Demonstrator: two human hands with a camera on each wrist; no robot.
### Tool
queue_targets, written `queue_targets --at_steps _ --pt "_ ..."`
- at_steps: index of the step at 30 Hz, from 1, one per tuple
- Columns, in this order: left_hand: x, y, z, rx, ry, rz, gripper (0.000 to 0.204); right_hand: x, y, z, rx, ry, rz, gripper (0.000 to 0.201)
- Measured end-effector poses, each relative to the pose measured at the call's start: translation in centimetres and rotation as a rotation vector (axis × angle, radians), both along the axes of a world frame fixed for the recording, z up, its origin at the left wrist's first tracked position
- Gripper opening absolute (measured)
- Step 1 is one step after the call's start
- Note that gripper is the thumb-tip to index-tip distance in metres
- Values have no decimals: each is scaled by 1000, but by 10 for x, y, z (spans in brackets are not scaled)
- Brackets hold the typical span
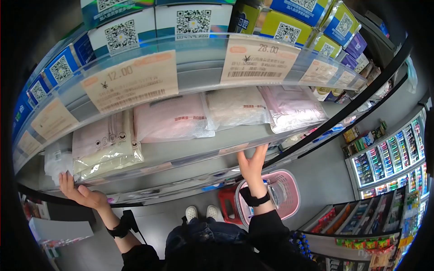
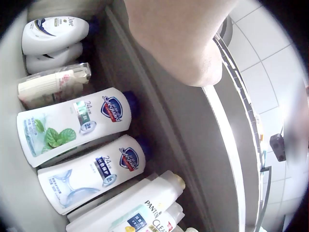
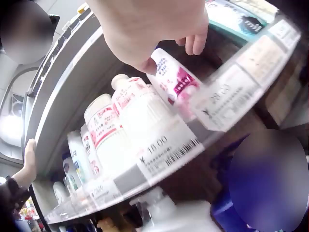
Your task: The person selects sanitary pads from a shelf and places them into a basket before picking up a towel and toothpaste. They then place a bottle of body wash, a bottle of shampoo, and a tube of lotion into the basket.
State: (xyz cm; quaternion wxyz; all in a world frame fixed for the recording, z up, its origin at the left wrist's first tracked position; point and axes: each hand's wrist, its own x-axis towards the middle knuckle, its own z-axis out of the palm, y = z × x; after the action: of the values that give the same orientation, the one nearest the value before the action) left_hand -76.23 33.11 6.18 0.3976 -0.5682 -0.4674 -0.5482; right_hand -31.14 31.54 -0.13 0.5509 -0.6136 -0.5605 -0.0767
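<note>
My left hand [image 1: 81, 194] is at the front edge of the shelf, its fingers pointing up beside a white translucent packet [image 1: 58, 163]. Near the shelf's right end, my right hand [image 1: 254, 165] reaches to the front rail [image 1: 190, 158], thumb and fingers spread apart. Seen from the right wrist, that hand [image 3: 159, 29] hangs over a white and magenta bottle [image 3: 176, 79], its thumb overlapping the bottle's top. In the left wrist view the heel of the left hand [image 2: 193, 63] shows, its fingers out of sight. Neither hand holds anything visible.
Pink packets [image 1: 174, 117] and a cream one [image 1: 237, 108] lie on the shelf. Boxes with QR codes [image 1: 194, 22] stand above. White bottles [image 2: 77, 128] line another shelf. A pink basket [image 1: 291, 194] and red stool [image 1: 228, 205] are on the floor.
</note>
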Motion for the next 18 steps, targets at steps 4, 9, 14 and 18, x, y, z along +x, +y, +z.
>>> queue_targets --at_steps 4,9,14,18 --pt "0 -4 3 -38 9 0 49 15 15 -7 -123 -178 107 57" --pt "2 -6 5 -53 0 -14 49 19 2 -21 5 182 111 61" --pt "6 -5 7 -44 -2 -8 48 28 -35 -10 97 338 187 74" --pt "7 -1 5 -1 0 -10 46 38 -81 10 165 454 167 75"
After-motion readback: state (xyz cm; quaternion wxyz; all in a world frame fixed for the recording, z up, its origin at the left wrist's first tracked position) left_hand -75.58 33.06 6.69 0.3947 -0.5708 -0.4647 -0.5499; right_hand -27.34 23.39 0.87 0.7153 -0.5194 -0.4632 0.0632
